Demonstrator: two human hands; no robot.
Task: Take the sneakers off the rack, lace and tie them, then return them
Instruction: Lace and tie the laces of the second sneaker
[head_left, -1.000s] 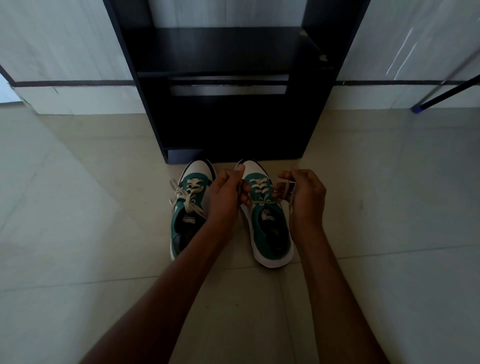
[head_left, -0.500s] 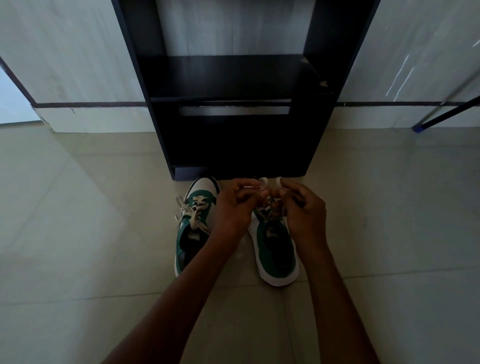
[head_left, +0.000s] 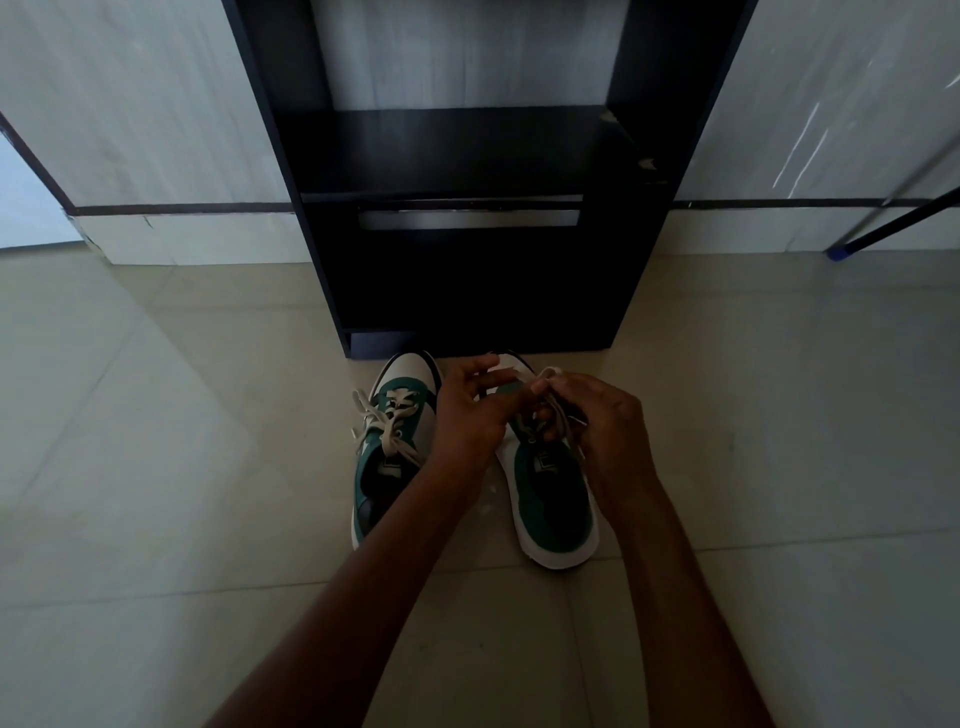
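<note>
Both hands have drawn in over the front of the right sneaker (head_left: 553, 493) since half a second ago, and they hide its eyelets and most of its lace (head_left: 551, 372), so whether a knot exists cannot be told. With fingers curled, the right hand (head_left: 605, 423) pinches a loop of that lace, while the left hand (head_left: 470, 410) has its fingers partly spread, and its hold is unclear. Beside it on the floor (head_left: 156, 467), the left sneaker (head_left: 387, 447) sits laced, before the dark rack (head_left: 467, 150).

Tiled floor (head_left: 156, 467); perhaps a stand leg (head_left: 893, 221).
</note>
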